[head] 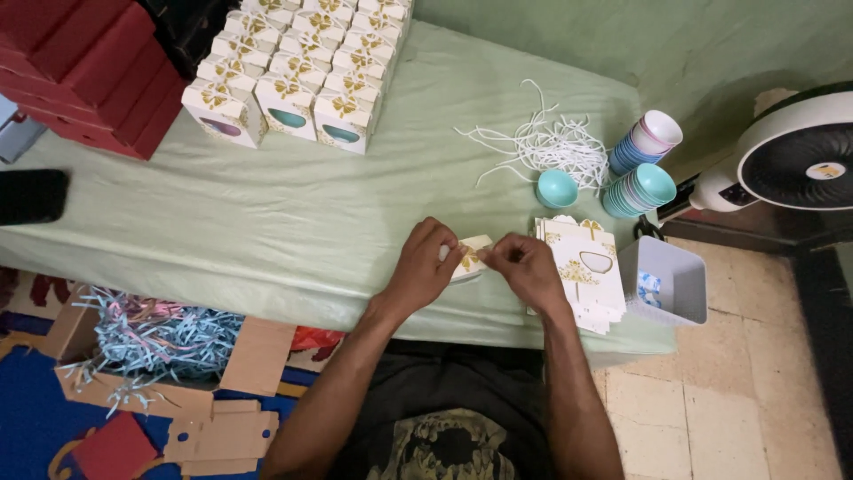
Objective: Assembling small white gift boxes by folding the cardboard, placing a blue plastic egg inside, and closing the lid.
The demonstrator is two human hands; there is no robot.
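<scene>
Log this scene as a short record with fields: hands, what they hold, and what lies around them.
Left hand: pinching one end of a small white and gold card box
Right hand: pinching the other end of the same box
Surface: table with pale green cloth
Right of the hands: stack of flat boxes, grey bin
Further back: teal bowl, white paper strips, stacked cups, rows of folded boxes

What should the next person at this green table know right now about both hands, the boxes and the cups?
Left hand and right hand: both pinch one small white-and-gold card box, part folded.
Flat white-and-gold box blanks: stacked right of the hands.
Done: assembled white-and-gold boxes in rows at the far side.
Left: the flat blanks, stacked teal and blue cups, a single teal cup, white paper shreds.
</scene>
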